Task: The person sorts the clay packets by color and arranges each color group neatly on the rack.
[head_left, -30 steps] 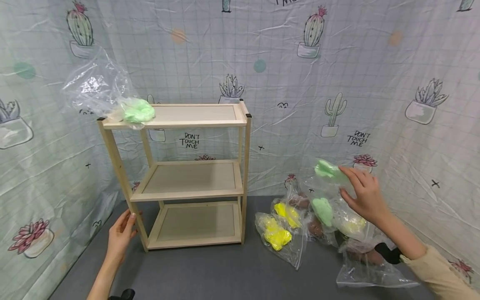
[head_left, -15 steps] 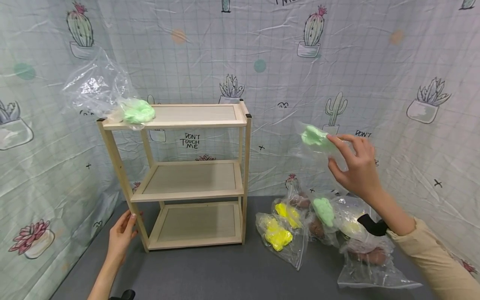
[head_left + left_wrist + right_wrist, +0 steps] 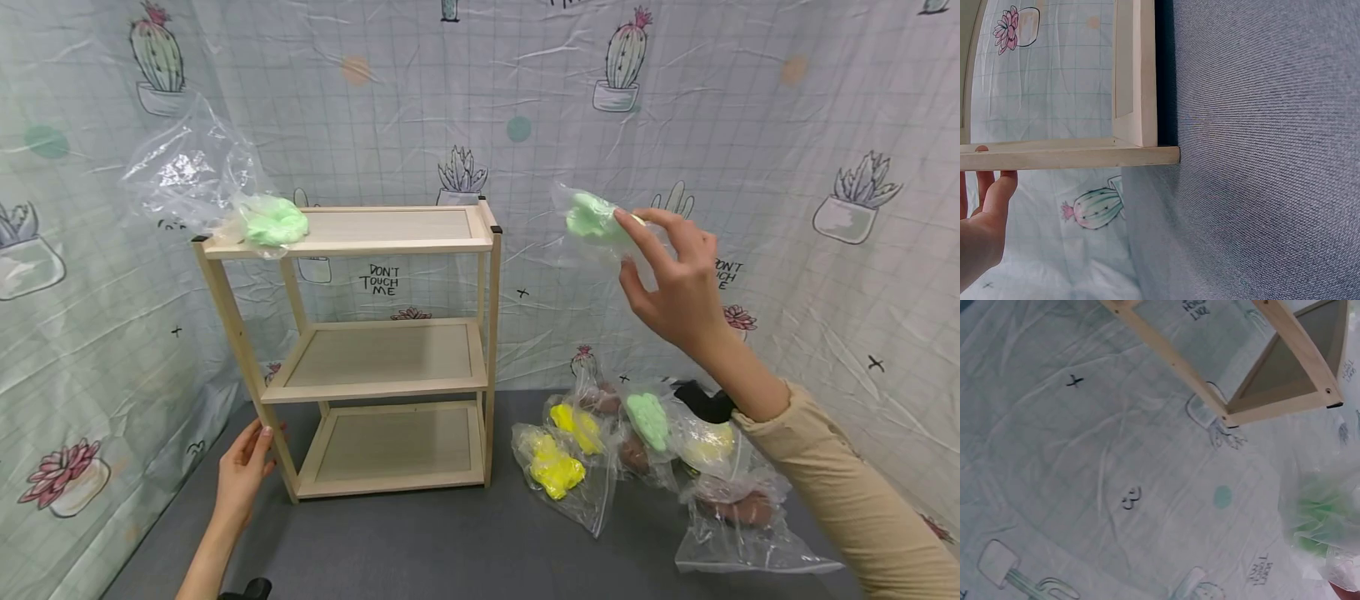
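My right hand (image 3: 678,279) pinches a clear plastic bag with a light green lump (image 3: 592,218) in it, held in the air to the right of the wooden shelf (image 3: 375,388). In the right wrist view the green lump (image 3: 1317,515) shows through its bag at the right edge. My left hand (image 3: 242,468) grips the shelf's front left post low down. In the left wrist view the fingers (image 3: 999,190) lie on both sides of that post (image 3: 1072,158). On the left end of the top board sits another bagged green lump (image 3: 276,222), its bag puffed up behind it.
Several clear bags lie in a pile on the grey table (image 3: 420,550), right of the shelf. They hold yellow lumps (image 3: 555,468), a green lump (image 3: 648,421) and brown lumps (image 3: 750,508). A cactus-print curtain (image 3: 555,175) hangs behind and at both sides.
My right hand has lifted the bagged green lump from above the pile, up and to the left, to about the height of the top board. The left hand has stayed on the post.
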The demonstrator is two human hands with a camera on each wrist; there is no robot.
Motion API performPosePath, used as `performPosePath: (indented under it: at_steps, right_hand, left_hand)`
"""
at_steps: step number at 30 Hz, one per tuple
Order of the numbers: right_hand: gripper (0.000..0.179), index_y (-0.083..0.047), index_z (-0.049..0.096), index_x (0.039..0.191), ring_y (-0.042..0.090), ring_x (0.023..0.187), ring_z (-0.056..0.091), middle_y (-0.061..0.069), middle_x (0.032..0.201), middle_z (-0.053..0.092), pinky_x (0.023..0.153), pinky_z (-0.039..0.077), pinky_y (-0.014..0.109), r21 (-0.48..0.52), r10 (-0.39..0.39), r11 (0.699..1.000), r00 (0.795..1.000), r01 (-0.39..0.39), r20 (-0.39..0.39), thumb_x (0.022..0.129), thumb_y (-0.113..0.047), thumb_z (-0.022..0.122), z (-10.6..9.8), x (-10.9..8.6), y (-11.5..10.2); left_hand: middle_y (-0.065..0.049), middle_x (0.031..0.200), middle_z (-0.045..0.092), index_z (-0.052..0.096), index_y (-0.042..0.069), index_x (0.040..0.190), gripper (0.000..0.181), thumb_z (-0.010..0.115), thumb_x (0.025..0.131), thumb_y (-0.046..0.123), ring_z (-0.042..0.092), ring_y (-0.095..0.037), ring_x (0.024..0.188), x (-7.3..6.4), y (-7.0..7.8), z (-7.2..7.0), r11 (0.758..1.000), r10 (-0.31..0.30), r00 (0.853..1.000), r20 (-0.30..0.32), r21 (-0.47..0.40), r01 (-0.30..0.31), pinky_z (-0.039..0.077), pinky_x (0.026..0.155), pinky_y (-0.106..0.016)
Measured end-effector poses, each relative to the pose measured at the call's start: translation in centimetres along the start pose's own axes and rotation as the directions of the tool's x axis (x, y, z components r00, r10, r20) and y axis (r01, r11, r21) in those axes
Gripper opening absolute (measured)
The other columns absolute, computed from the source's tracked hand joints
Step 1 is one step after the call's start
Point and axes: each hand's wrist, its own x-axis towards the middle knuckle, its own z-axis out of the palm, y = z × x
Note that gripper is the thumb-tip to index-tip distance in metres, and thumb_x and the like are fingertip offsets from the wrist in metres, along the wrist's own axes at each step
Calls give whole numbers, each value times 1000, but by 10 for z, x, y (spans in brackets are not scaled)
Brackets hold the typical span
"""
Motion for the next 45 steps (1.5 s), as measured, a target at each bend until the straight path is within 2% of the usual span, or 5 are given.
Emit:
performPosePath:
  at_steps: [12,19,31,37,45]
  right_hand:
    - [35,-2,51,109,34,91,50,17,109,56,74,27,47,-6,-55,998,997,54,-59,75,1,58,38,61,-29]
    - [32,-7,56,108,31,96,48,16,109,55,78,27,47,-20,-93,995,996,93,4,77,0,57,59,78,-47]
    - [32,-5,52,108,30,99,48,6,104,61,80,29,48,-84,-107,989,986,118,125,76,-5,56,90,78,-72]
    - [31,-8,55,104,33,104,45,4,107,61,82,27,50,-63,-96,992,984,106,149,74,-14,61,93,74,-74]
    - [40,-16,55,116,29,101,49,15,113,49,82,28,53,7,-89,996,977,90,194,77,-21,60,89,66,-72]
  left_hand:
    - [10,120,57,36,24,136,47,43,92,38,56,6,99,-1,0,-1,1000,3,1000,16,-21,-3,44,66,-11]
    - [11,119,57,37,24,136,47,43,92,38,56,7,98,-2,0,0,1000,4,1000,13,-14,-3,44,66,-11]
    - [11,120,56,36,25,136,47,43,92,39,55,7,99,0,-2,0,1000,-7,1000,5,-4,7,44,65,-11]
    - [11,120,57,37,26,135,46,43,92,40,55,7,99,1,-1,-1,1000,-4,1000,2,3,4,43,66,-11]
    - [12,118,57,37,25,136,46,44,92,38,55,8,98,1,0,-2,1000,1,1000,3,-9,-1,44,65,-11]
